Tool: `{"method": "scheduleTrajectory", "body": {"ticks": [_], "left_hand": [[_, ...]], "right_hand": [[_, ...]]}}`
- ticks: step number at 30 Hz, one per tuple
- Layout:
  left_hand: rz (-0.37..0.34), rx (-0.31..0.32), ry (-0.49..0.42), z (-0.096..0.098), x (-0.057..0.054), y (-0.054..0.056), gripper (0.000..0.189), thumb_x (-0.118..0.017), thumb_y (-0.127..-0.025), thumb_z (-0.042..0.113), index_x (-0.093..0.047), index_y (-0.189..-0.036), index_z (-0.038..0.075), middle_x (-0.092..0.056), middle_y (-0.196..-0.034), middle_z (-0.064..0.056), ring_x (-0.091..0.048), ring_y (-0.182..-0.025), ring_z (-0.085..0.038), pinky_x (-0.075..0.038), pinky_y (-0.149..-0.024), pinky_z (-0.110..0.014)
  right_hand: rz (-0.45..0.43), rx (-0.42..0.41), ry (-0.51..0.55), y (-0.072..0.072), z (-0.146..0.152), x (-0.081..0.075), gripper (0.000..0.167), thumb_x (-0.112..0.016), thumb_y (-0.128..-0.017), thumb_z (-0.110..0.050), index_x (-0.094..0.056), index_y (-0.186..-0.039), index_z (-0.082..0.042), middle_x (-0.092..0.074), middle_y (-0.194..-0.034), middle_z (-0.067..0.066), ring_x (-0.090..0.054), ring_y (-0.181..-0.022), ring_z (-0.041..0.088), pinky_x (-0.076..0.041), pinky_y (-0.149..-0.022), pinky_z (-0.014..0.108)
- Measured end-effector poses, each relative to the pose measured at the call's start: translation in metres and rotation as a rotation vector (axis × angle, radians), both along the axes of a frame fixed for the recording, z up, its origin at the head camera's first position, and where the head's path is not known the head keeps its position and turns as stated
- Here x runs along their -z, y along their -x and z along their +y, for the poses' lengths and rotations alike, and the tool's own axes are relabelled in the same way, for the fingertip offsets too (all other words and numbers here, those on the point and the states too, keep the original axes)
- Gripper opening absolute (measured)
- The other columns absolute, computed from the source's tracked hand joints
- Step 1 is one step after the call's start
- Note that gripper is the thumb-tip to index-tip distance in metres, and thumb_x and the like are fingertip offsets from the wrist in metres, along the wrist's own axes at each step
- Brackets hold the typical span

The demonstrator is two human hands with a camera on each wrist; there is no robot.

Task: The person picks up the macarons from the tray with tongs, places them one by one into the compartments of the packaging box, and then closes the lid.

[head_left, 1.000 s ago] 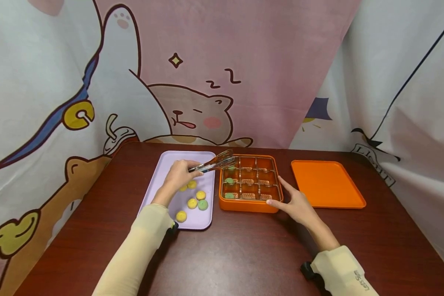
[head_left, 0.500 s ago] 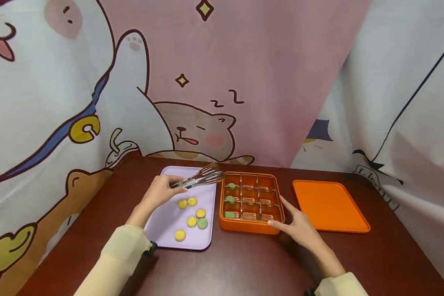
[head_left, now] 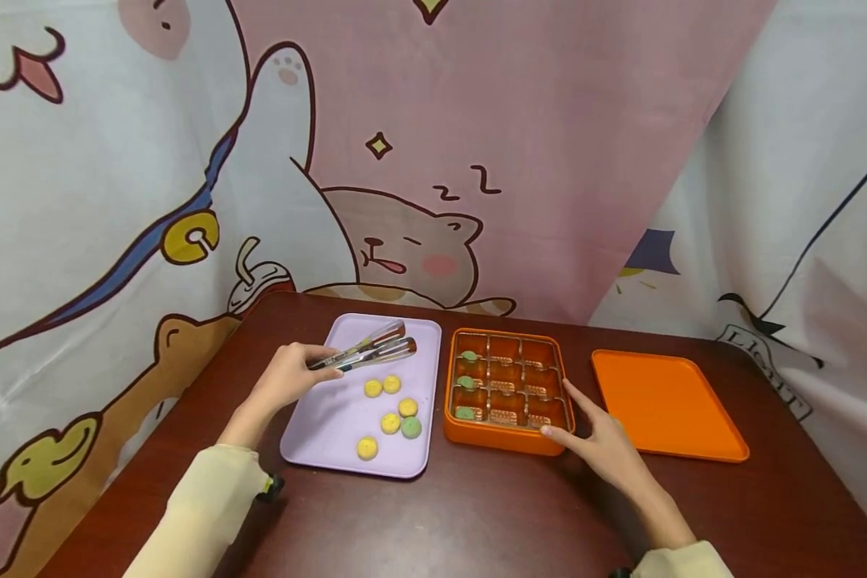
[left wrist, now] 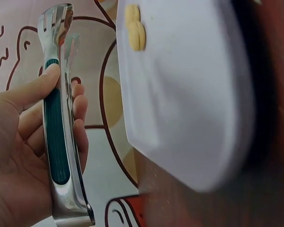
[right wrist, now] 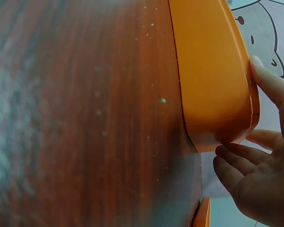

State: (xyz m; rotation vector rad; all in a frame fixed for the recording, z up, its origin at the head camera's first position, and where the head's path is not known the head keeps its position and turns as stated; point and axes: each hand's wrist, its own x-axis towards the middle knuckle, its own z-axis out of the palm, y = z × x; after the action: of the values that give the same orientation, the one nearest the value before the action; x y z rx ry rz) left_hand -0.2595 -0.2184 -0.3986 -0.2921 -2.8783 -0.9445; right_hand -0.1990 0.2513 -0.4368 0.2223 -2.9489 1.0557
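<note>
My left hand (head_left: 286, 376) grips metal serving tongs (head_left: 376, 345) above the lilac tray (head_left: 311, 437). In the left wrist view, the tongs' dark green handle inset (left wrist: 57, 132) lies under my thumb, and nothing shows between the slotted tips. On the tray sit several small yellow macarons (head_left: 367, 448) and one green macaron (head_left: 411, 427). An orange box (head_left: 502, 436) with a clear divided insert stands to the right; its left column holds three green macarons (head_left: 466, 413). My right hand (head_left: 610, 445) rests at the box's front right corner, thumb on the front rim, fingers along the right side.
An orange lid (head_left: 668, 401) lies flat to the right of the box. All stand on a dark red-brown wooden table (head_left: 462, 522). A printed cartoon curtain (head_left: 549, 160) hangs along the table's back and sides. Small crumbs (right wrist: 162, 100) dot the tabletop near the box.
My left hand has drawn the tongs leftward, away from the box's left column and back over the tray. My right hand stays at the box corner. The head view has shifted slightly.
</note>
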Motion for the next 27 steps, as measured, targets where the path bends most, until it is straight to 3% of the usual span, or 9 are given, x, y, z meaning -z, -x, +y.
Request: {"method": "scheduleTrajectory", "body": {"ticks": [3,5,7,9,11,15,18,25,27], "left_hand": [[-0.005,-0.005,0.003,-0.009,0.004,-0.007,0.039,-0.081,-0.082,0.023,-0.074,-0.115,0.004,-0.074,-0.110,-0.019,-0.061,-0.090,-0.022,-0.045,-0.073,-0.032],[-0.012,-0.005,0.005,-0.014,0.007,-0.011,0.038,-0.081,-0.082,0.023,-0.075,-0.114,0.004,-0.074,-0.110,-0.019,-0.060,-0.088,-0.022,-0.045,-0.072,-0.032],[-0.021,-0.010,0.002,-0.019,0.009,-0.013,0.036,-0.081,-0.082,0.021,-0.075,-0.113,0.004,-0.074,-0.109,-0.018,-0.058,-0.086,-0.021,-0.045,-0.071,-0.031],[-0.034,-0.011,0.001,-0.024,0.011,-0.015,0.035,-0.081,-0.082,0.021,-0.075,-0.113,0.004,-0.074,-0.108,-0.018,-0.058,-0.085,-0.021,-0.045,-0.071,-0.031],[-0.045,-0.012,-0.004,-0.028,0.013,-0.016,0.034,-0.080,-0.082,0.020,-0.076,-0.112,0.004,-0.075,-0.106,-0.017,-0.059,-0.085,-0.020,-0.047,-0.072,-0.031],[-0.077,0.001,-0.021,-0.035,0.017,-0.019,0.033,-0.080,-0.082,0.019,-0.076,-0.111,0.003,-0.076,-0.102,-0.015,-0.061,-0.083,-0.018,-0.049,-0.073,-0.031],[-0.099,0.009,-0.027,-0.039,0.021,-0.021,0.032,-0.081,-0.082,0.019,-0.076,-0.109,0.003,-0.077,-0.100,-0.013,-0.060,-0.082,-0.017,-0.049,-0.073,-0.031],[-0.134,0.006,-0.005,-0.051,0.026,-0.028,0.033,-0.080,-0.082,0.020,-0.076,-0.111,0.003,-0.076,-0.102,-0.013,-0.060,-0.085,-0.018,-0.049,-0.076,-0.034],[-0.142,0.009,0.005,-0.052,0.027,-0.030,0.033,-0.080,-0.082,0.020,-0.076,-0.110,0.003,-0.076,-0.101,-0.013,-0.060,-0.084,-0.018,-0.048,-0.076,-0.034]], "right_hand": [[-0.014,0.004,-0.008,-0.001,-0.001,-0.001,0.093,-0.070,-0.088,-0.052,-0.026,-0.158,-0.012,-0.041,-0.152,0.029,-0.065,-0.096,0.041,-0.048,-0.092,0.059],[-0.028,0.010,-0.010,-0.001,-0.001,-0.002,0.094,-0.071,-0.087,-0.052,-0.025,-0.159,-0.012,-0.041,-0.152,0.029,-0.057,-0.069,0.027,-0.048,-0.084,0.048],[-0.038,0.015,0.002,0.000,-0.001,-0.003,0.094,-0.072,-0.087,-0.051,-0.025,-0.159,-0.013,-0.049,-0.146,0.028,-0.037,-0.054,0.014,-0.044,-0.078,0.041],[-0.042,0.020,0.018,0.001,-0.001,-0.003,0.094,-0.073,-0.087,-0.050,-0.025,-0.159,-0.013,-0.058,-0.133,0.026,-0.032,-0.052,0.010,-0.043,-0.072,0.037],[-0.046,0.020,0.038,0.002,-0.002,-0.003,0.094,-0.073,-0.087,-0.049,-0.024,-0.159,-0.014,-0.064,-0.107,0.019,-0.024,-0.048,0.008,-0.041,-0.064,0.033],[-0.073,0.034,0.062,0.003,-0.001,-0.001,0.095,-0.074,-0.086,-0.047,-0.023,-0.160,-0.015,-0.057,-0.069,0.008,-0.019,-0.045,0.006,-0.034,-0.049,0.027],[-0.084,0.043,0.065,0.004,-0.001,0.001,0.095,-0.075,-0.086,-0.047,-0.023,-0.160,-0.016,-0.056,-0.064,0.010,-0.020,-0.044,0.007,-0.033,-0.046,0.025],[-0.074,0.034,0.055,0.008,-0.003,-0.001,0.095,-0.074,-0.086,-0.049,-0.023,-0.160,-0.015,-0.064,-0.096,0.021,-0.021,-0.046,0.008,-0.036,-0.052,0.029],[-0.072,0.032,0.050,0.008,-0.003,-0.001,0.095,-0.074,-0.086,-0.049,-0.023,-0.160,-0.015,-0.063,-0.094,0.017,-0.021,-0.046,0.008,-0.038,-0.056,0.030]]}}
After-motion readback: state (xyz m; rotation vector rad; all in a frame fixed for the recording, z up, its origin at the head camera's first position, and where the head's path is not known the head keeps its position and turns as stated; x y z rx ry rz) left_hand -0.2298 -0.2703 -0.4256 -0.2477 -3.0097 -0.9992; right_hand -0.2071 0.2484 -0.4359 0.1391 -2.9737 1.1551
